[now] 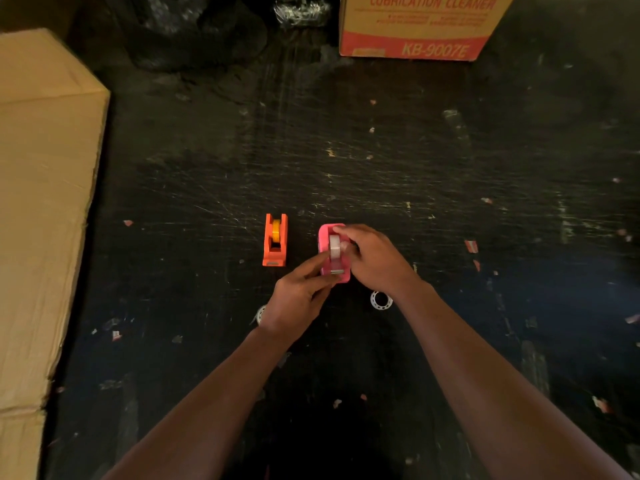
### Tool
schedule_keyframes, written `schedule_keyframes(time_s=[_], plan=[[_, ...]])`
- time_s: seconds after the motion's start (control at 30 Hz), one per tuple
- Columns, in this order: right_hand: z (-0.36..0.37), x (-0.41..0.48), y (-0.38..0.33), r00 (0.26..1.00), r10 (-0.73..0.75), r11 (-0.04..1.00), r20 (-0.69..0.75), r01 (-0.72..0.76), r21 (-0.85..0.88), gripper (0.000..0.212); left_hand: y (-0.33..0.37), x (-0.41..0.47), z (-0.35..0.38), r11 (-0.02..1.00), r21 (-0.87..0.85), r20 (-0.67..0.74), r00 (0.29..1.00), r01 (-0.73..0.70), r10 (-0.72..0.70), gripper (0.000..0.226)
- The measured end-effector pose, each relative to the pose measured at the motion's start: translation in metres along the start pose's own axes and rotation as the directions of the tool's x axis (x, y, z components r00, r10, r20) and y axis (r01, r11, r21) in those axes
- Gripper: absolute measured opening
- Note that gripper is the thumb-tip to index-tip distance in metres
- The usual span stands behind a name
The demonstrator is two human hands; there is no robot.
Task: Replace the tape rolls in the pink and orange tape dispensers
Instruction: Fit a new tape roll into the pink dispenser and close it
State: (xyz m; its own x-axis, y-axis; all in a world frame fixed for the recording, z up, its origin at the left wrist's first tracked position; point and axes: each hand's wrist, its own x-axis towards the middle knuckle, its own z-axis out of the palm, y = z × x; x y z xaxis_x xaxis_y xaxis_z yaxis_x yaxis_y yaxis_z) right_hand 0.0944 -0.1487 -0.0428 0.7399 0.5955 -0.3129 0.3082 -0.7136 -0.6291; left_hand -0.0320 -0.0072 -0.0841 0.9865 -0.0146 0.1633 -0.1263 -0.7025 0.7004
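Observation:
The pink tape dispenser stands on the dark floor with a white tape roll seated in it. My right hand grips the roll and the dispenser's right side from above. My left hand pinches the dispenser's near front end. Left of it, the orange tape dispenser stands alone, untouched, holding a yellow-orange roll. An empty white tape core lies just beneath my right wrist. Another pale ring peeks out left of my left wrist.
A large plain cardboard box fills the left side. A red-printed carton sits at the back right, and black plastic bags lie at the back. Small paper scraps litter the scratched black floor.

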Motion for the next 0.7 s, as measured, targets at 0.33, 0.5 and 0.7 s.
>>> schedule_keyframes(time_s=[0.33, 0.5, 0.7], plan=[[0.0, 0.0, 0.003, 1.0, 0.002, 1.0, -0.008, -0.002, 0.003, 0.052, 0.004, -0.011, -0.004, 0.986, 0.15, 0.094, 0.994, -0.068, 0.054, 0.027], [0.003, -0.002, 0.005, 0.993, 0.113, 0.991, -0.026, -0.111, 0.071, 0.059, 0.017, 0.005, -0.009, 0.954, -0.013, -0.147, 0.943, 0.3, -0.298, 0.031], [0.005, -0.007, 0.008, 0.977, 0.214, 0.969, -0.021, -0.209, 0.131, 0.031, 0.02, 0.033, -0.008, 0.86, -0.023, -0.082, 0.857, 0.509, -0.509, 0.04]])
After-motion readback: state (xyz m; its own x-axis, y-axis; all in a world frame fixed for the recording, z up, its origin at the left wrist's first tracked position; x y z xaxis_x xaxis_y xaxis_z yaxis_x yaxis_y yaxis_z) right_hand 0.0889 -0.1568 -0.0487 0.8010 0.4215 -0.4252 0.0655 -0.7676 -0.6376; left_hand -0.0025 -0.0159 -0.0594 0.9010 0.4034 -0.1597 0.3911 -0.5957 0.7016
